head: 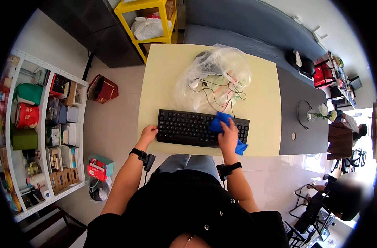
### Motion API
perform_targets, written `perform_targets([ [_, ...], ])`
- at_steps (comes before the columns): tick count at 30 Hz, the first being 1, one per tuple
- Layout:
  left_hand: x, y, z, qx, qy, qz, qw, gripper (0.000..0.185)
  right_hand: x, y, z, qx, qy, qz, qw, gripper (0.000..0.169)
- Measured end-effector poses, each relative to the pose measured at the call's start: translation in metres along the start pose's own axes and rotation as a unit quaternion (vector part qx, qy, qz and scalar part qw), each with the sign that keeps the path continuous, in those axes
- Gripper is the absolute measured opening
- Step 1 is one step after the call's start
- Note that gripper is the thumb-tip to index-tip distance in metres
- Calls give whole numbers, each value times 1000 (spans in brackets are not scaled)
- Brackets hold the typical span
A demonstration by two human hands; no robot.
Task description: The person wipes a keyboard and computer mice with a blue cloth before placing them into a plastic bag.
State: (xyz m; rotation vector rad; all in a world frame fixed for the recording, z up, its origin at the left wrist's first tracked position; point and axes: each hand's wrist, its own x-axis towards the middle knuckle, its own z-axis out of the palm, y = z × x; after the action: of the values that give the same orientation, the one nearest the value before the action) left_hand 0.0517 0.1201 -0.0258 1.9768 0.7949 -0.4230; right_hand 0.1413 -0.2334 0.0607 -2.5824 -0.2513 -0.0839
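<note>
A black computer keyboard (188,127) lies near the front edge of a pale yellow table (163,71). At its left end, my left hand (149,134) grips the short side. My right hand (228,136) holds a blue cloth (221,120) pressed on the keys toward the right, and part of that cloth hangs out below the palm. The keyboard's thin black cable (231,105) runs up onto a crumpled clear plastic bag (200,96) behind it. Keys under the cloth and hand are hidden.
A dark grey table (303,130) adjoins on the right, bearing a vase of white flowers (321,114). White shelving (83,130) full of goods stands left. A red paper bag (106,90) sits on the floor. Behind is a yellow rack (142,7). Other people sit at the far right.
</note>
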Motion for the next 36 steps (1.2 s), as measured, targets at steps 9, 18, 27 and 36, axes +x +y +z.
perform_targets([
  [9,3,1,-4,-59,-40,-8,997,25,17,-109,65,118,-109,-281,946,47],
  [18,2,-2,-4,-75,-58,-19,995,20,11,9,-1,13,-11,-47,999,49],
  [27,-4,12,-12,-96,-112,-77,986,21,3,-20,-1,83,17,-53,995,49],
  [36,-16,24,-16,-61,-158,-86,982,18,-17,79,-26,-73,166,205,962,48],
])
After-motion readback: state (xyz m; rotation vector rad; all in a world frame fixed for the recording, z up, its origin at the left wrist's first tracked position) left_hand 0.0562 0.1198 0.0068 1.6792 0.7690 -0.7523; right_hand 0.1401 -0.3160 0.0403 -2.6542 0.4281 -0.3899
